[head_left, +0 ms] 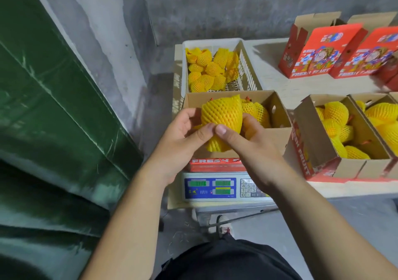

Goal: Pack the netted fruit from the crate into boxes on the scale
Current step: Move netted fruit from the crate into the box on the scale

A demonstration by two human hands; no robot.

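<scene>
Netted fruit [220,120], bright yellow foam mesh (diamond weave, flared open ends), held over open box [277,116] on scale [211,188]. Left hand [183,131] gripping one side, right hand [247,137] gripping the other, thumbs meeting in front. White crate [247,64] just behind.

Box on the scale [217,163]: front panel reads "FRESH". Right of it, packed box [301,161] side reads "FRUIT"; upright red boxes [312,64] read "FRESH FRUIT". Scale keypad [249,190]: digits 0–6; display [198,183] digits unreadable.
</scene>
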